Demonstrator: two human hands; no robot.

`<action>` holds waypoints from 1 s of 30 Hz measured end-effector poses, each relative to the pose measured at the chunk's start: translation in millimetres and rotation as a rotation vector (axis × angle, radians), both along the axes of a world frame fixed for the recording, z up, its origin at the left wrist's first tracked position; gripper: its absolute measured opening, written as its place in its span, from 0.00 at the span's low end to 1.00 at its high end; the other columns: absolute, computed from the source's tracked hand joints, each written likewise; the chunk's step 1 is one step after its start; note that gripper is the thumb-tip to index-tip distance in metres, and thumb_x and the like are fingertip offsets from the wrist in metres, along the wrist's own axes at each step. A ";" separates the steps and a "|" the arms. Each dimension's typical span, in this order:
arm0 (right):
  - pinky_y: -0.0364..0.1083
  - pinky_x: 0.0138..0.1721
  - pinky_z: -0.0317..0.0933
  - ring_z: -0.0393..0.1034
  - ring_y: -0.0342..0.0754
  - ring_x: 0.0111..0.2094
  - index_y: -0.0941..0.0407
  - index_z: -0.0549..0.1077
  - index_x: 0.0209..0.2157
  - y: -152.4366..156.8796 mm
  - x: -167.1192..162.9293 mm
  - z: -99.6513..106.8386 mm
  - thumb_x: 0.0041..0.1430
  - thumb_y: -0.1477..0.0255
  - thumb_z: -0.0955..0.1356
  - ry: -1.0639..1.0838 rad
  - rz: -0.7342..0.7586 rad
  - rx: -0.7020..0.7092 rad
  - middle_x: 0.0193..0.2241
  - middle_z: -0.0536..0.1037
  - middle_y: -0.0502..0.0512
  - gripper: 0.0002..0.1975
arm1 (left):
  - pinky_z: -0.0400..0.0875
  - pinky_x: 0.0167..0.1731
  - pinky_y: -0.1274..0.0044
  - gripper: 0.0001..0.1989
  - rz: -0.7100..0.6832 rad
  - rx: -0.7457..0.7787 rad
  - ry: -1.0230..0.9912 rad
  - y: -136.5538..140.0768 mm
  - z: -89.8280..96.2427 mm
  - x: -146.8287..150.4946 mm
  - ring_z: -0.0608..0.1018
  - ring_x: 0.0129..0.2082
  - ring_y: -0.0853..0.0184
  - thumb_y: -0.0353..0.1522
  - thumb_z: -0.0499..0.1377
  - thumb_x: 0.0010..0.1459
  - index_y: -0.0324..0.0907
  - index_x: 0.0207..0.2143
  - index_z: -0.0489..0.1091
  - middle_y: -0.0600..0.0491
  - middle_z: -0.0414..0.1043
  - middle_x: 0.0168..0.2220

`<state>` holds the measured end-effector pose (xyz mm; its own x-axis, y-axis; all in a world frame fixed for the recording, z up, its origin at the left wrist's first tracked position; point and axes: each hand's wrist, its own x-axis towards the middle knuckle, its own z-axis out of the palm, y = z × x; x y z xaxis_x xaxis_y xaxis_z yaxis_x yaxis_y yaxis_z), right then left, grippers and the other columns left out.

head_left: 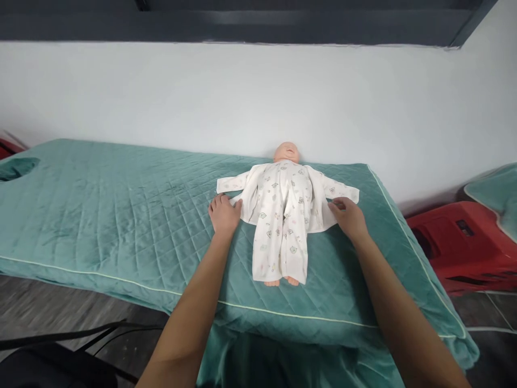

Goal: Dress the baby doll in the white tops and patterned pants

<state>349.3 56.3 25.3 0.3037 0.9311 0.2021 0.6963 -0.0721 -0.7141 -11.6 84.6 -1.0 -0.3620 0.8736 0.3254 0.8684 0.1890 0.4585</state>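
Observation:
A baby doll (286, 152) lies on its back on a green quilted cover, its head by the wall. Printed white baby clothes (278, 237) cover its body and legs, and its bare feet show below the trouser cuffs. A white baby jacket (323, 215) lies spread open on both sides, sleeves stretched outward; no doll hands show at the cuffs. My left hand (225, 214) is closed at the jacket's left front edge, its fingertips partly hidden. At the opposite front edge, my right hand (349, 217) pinches the cloth between thumb and fingers.
The green quilted cover (121, 215) drapes over a long bed against a white wall (202, 97). A red plastic stool (464, 242) stands beyond the right end. Black cables (81, 333) run at lower left. A dark ledge (258, 24) crosses the top.

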 end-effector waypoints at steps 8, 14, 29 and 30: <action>0.45 0.30 0.53 0.61 0.46 0.26 0.54 0.65 0.22 10.9 -15.7 -1.5 0.51 0.58 0.72 0.189 0.065 -0.102 0.21 0.67 0.47 0.17 | 0.57 0.65 0.58 0.10 -0.055 -0.007 -0.077 -0.3 2.0 -5.1 0.69 0.61 0.51 0.38 0.57 0.62 0.43 0.38 0.75 0.46 0.71 0.60; 0.47 0.34 0.67 0.71 0.49 0.33 0.52 0.73 0.36 1.7 -14.0 9.5 0.50 0.62 0.73 1.227 0.194 0.032 0.35 0.78 0.49 0.13 | 0.61 0.61 0.60 0.15 -0.064 0.016 -0.156 -1.0 5.8 -6.5 0.74 0.56 0.52 0.39 0.52 0.65 0.44 0.42 0.77 0.47 0.78 0.51; 0.39 0.36 0.70 0.75 0.42 0.39 0.52 0.75 0.33 -14.0 -53.2 30.5 0.55 0.69 0.75 1.278 0.627 0.030 0.44 0.80 0.50 0.07 | 0.69 0.49 0.67 0.20 -0.019 0.040 -0.265 -5.4 3.8 -8.9 0.79 0.45 0.56 0.42 0.48 0.68 0.42 0.45 0.76 0.46 0.80 0.38; 0.38 0.34 0.69 0.74 0.40 0.38 0.51 0.74 0.33 -11.5 -49.8 26.5 0.54 0.69 0.76 1.309 0.573 0.066 0.42 0.80 0.48 0.08 | 0.70 0.47 0.69 0.21 -0.013 0.043 -0.302 -5.0 2.3 -9.8 0.80 0.44 0.57 0.43 0.48 0.68 0.43 0.45 0.76 0.47 0.79 0.36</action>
<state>299.5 44.8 51.8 -0.1060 0.9869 0.1216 -0.5335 0.0467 -0.8445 -21.4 79.7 1.3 -0.4367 0.8666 0.2413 0.6938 0.1537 0.7036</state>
